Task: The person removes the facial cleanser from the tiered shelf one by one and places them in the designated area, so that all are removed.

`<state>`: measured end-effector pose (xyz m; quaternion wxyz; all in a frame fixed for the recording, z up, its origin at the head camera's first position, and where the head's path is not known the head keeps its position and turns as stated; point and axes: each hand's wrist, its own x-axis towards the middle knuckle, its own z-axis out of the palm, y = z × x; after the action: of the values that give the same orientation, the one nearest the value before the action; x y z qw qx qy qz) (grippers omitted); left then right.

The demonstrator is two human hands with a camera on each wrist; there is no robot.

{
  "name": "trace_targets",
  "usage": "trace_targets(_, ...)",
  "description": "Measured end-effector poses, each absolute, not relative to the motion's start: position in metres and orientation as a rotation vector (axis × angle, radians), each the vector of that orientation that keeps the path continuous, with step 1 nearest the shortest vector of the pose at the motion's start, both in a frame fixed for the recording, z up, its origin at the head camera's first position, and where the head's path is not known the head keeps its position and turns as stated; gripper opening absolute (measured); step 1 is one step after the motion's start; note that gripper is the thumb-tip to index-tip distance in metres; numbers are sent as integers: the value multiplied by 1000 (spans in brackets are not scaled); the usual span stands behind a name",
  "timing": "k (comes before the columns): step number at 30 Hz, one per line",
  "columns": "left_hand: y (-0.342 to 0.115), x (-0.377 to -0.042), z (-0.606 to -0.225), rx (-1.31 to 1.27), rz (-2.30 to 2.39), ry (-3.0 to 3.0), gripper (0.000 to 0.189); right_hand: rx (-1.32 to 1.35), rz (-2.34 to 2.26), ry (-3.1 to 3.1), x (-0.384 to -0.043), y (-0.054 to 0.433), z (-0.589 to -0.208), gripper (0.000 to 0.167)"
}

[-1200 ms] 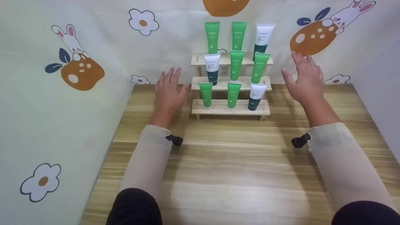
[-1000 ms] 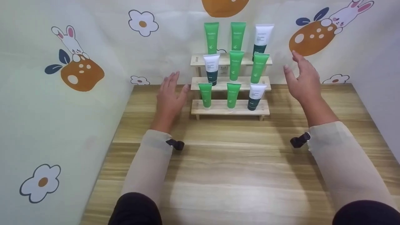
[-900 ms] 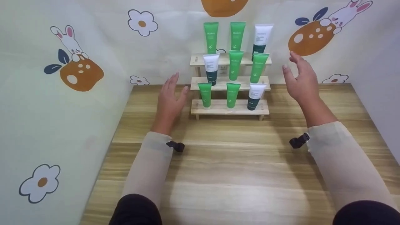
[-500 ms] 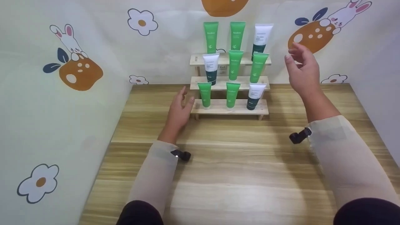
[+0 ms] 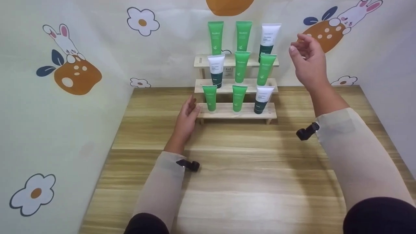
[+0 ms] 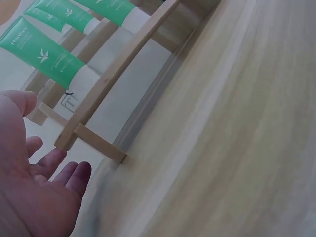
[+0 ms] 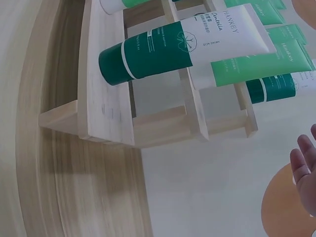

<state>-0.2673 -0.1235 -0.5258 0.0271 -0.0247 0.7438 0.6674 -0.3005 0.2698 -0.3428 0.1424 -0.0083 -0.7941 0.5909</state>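
A three-tier wooden rack (image 5: pixel 234 114) stands against the back wall with three squeeze tubes upright on each step. Most are green, such as the front left green tube (image 5: pixel 210 97); one per step is white and dark green, like the front right white-and-green tube (image 5: pixel 263 99). My left hand (image 5: pixel 186 121) is beside the rack's lower left end, fingers loosely bent, holding nothing; in the left wrist view its fingertips (image 6: pixel 81 175) lie close to the bottom step's end. My right hand (image 5: pixel 310 63) hovers right of the top step, fingers loosely curved, with nothing in it.
The wood-grain table (image 5: pixel 234 169) stretches in front of the rack. A printed cloth wall (image 5: pixel 175 42) with rabbits, oranges and flowers closes the back, and side walls flank the table. A small black camera (image 5: pixel 307 131) sits on the right wrist, another black camera (image 5: pixel 190 165) on the left.
My left hand has drawn back toward me and slightly right, from beside the middle step to the bottom step. My right hand has risen, its fingers bending more. Rack and tubes stay in place.
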Motion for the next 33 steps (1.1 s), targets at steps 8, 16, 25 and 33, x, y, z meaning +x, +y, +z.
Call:
trace_targets(8, -123, -266, -536, -77, 2175, 2234, 64, 48, 1786, -2184, -316, 264, -338, 51)
trace_targets(16, -126, -265, -537, -87, 2182, 2221, 55, 0, 1957, -2144, -333, 253, -331, 55)
trace_targets(25, -125, -269, -543, -67, 2314, 2038, 61, -7, 2098, -2134, -345, 247, -326, 51)
trace_targets(33, -127, -269, -542, -94, 2412, 1872, 61, -31, 2156, -2164, -350, 244, -324, 40)
